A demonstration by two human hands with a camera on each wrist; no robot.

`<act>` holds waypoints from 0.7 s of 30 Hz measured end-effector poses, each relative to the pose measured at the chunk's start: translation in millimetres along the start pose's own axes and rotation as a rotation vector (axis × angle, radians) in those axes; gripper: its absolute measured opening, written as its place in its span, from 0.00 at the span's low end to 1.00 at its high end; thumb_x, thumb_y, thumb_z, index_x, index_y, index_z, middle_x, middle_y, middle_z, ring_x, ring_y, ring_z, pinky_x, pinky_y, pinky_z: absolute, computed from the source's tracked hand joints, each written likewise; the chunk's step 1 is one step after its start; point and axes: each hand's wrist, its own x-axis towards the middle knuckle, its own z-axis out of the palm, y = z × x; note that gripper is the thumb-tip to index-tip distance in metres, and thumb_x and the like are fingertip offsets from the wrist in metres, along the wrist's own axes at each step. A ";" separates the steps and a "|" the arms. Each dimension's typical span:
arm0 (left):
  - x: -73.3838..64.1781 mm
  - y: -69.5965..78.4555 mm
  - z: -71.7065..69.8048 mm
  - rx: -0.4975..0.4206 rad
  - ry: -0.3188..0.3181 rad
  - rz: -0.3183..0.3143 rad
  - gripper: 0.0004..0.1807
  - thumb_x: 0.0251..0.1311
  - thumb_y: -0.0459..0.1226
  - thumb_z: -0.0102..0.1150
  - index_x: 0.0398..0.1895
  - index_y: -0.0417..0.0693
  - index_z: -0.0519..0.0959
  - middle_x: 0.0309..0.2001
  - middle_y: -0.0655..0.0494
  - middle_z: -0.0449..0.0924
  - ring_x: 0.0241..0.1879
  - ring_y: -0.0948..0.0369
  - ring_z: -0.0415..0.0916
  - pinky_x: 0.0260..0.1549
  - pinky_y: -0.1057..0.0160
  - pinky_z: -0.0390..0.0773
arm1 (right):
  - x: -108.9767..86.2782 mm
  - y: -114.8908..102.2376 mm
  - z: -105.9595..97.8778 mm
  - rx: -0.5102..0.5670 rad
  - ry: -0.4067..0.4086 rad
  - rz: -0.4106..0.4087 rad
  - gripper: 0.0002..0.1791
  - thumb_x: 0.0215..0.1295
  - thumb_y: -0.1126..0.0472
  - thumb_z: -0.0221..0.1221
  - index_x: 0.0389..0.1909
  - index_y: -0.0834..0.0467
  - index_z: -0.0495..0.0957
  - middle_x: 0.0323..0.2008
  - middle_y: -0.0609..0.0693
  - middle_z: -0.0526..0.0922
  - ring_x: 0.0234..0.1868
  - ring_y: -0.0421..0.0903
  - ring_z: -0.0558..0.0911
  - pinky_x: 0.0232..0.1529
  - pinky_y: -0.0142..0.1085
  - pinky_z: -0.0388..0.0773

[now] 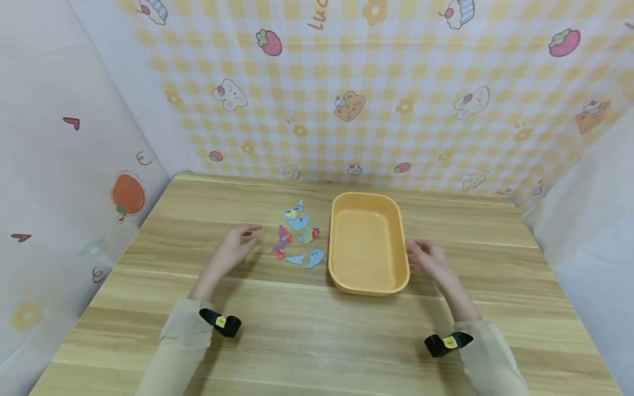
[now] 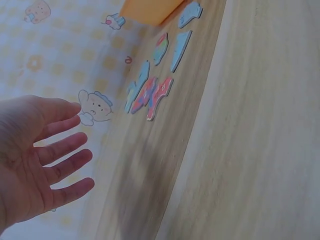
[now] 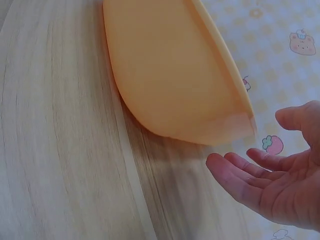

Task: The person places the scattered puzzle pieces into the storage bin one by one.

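Several flat, irregular jigsaw-like pieces lie loose on the table left of the tray, among them a red piece [image 2: 159, 97], a purple piece [image 1: 284, 235] and a light blue piece [image 1: 316, 257]. My left hand [image 1: 236, 245] hovers just left of them, fingers apart, nothing held; the left wrist view shows its fingers [image 2: 70, 165] spread loosely. Beside the right wall of a yellow-orange plastic tray [image 1: 404, 264] is my right hand [image 1: 430, 257], its fingers loosely extended. In the right wrist view this hand [image 3: 280, 185] is near the tray's end wall and appears apart from it.
The wooden table [image 1: 307, 335] runs back to a yellow checked cloth [image 1: 376, 143] with cartoon prints. White cloth [image 1: 59, 165] hangs at the left side, and more hangs at the right. Each wrist carries a black strapped camera [image 1: 228, 325].
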 end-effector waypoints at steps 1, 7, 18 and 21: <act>2.4 1.1 0.5 -0.002 -0.005 -0.005 0.22 0.63 0.39 0.50 0.59 0.41 0.68 0.61 0.38 0.66 0.58 0.42 0.65 0.55 0.42 0.68 | 0.2 -1.1 0.9 0.001 0.000 0.000 0.35 0.69 0.46 0.42 0.63 0.72 0.54 0.56 0.72 0.68 0.45 0.54 0.82 0.42 0.37 0.81; 17.7 4.7 3.1 -0.028 -0.026 -0.055 0.22 0.63 0.39 0.50 0.59 0.42 0.68 0.60 0.40 0.68 0.59 0.44 0.65 0.54 0.45 0.69 | 1.7 -5.8 7.6 0.001 0.027 0.028 0.33 0.67 0.48 0.46 0.61 0.71 0.60 0.51 0.70 0.72 0.33 0.41 0.81 0.37 0.35 0.82; 43.9 9.3 7.1 -0.042 -0.053 -0.079 0.24 0.62 0.40 0.51 0.59 0.39 0.67 0.58 0.40 0.70 0.57 0.46 0.67 0.54 0.49 0.71 | 3.4 -4.2 14.8 -0.029 0.051 0.038 0.29 0.65 0.52 0.51 0.58 0.70 0.64 0.47 0.68 0.76 0.27 0.36 0.79 0.32 0.34 0.81; 53.1 9.9 8.7 -0.046 -0.065 -0.093 0.25 0.61 0.40 0.52 0.59 0.38 0.66 0.58 0.40 0.70 0.57 0.46 0.67 0.54 0.50 0.71 | 3.1 -2.9 15.2 -0.036 0.061 0.031 0.28 0.65 0.54 0.52 0.58 0.70 0.64 0.48 0.68 0.76 0.28 0.36 0.79 0.32 0.34 0.82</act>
